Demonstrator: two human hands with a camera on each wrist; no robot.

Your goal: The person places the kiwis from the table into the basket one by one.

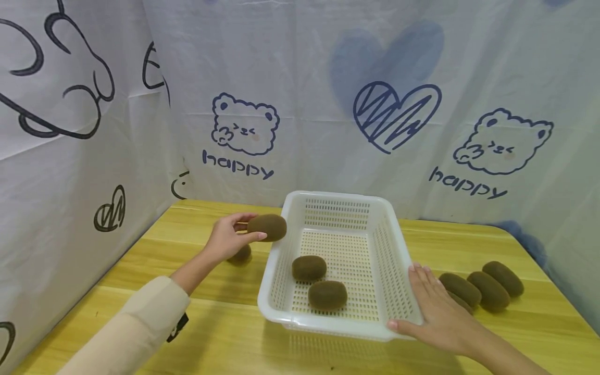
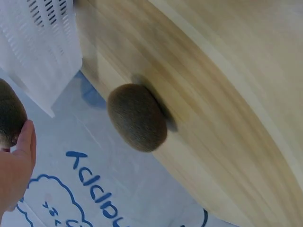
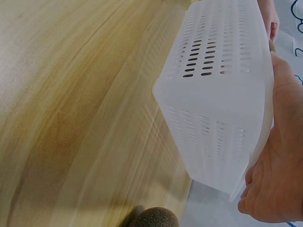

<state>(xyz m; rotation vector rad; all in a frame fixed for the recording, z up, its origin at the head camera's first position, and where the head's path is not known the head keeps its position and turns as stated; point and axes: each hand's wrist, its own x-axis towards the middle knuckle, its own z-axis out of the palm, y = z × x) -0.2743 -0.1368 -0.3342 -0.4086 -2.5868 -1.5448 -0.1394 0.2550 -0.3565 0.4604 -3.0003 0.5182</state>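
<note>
My left hand (image 1: 226, 239) grips a brown kiwi (image 1: 267, 227) between thumb and fingers, above the left rim of a white perforated plastic basket (image 1: 344, 329). In the left wrist view, part of the left hand (image 2: 16, 168) shows around the held kiwi (image 2: 10, 115). Two kiwis (image 1: 309, 268) lie in the basket's left part. Straight fingers of my right hand (image 1: 440, 317) rest along the basket's right rim, the thumb at its near right corner. The right wrist view has this hand (image 3: 279, 165) against the rim. Below my left hand another kiwi (image 1: 241, 254) lies on the table.
Several kiwis (image 1: 488, 290) lie grouped on the wooden table (image 1: 211, 323), right of the basket. White cloth (image 1: 300, 104) with bear and heart drawings hangs behind the table and along its left side.
</note>
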